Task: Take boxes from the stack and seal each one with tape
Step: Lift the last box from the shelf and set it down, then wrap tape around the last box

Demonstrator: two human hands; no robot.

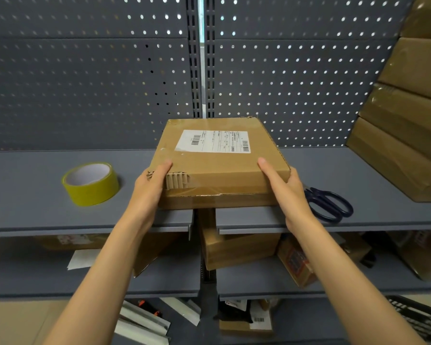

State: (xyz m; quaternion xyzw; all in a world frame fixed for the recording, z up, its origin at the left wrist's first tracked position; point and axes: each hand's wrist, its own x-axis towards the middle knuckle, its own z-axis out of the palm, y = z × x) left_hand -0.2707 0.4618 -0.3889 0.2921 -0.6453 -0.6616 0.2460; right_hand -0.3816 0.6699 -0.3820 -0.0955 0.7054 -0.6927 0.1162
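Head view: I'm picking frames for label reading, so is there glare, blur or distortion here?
Head view: the box label is soft and unreadable; wide-angle bending tilts the stacked boxes at right; glare on their tape; light shines through the pegboard holes.

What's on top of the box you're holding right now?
A white shipping label with barcodes lies flat on the box. Both thumbs rest on its top near the front corners, left hand and right hand. The other fingers are hidden by the box and hands.
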